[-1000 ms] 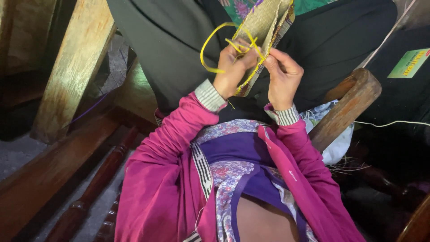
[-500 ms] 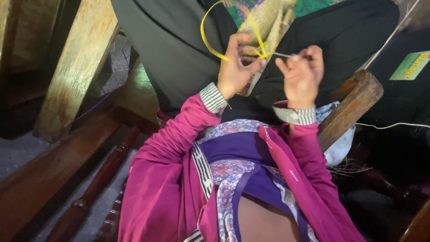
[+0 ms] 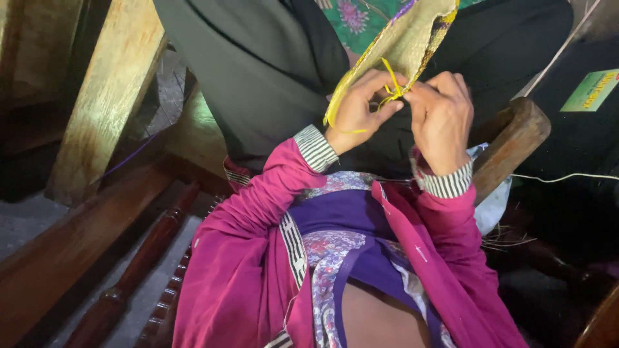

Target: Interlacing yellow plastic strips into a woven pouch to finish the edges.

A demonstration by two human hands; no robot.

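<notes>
Presently, both hands are raised in front of the person's chest, working on a woven straw piece [image 3: 407,45] edged in yellow, which stands tilted above the hands and runs up out of the top of the view. The left hand [image 3: 358,111] grips the lower edge of the woven piece, fingers curled around it and thumb pressed toward the centre. The right hand [image 3: 442,116] sits just beside it, fingers bent inward and closed narrowly on a yellow strand [image 3: 391,86] that crosses the gap between the two hands; the fingertips of both hands nearly touch there. The strand's far end is too thin to follow. Both wrists show striped cuffs [image 3: 316,147] under magenta sleeves [image 3: 255,212]. Behind the hands lies dark cloth [image 3: 258,71]. To the right, a rounded wooden post [image 3: 512,138] stands near the right forearm. To the left, a pale wooden beam [image 3: 106,96] leans well apart from the hands.
</notes>
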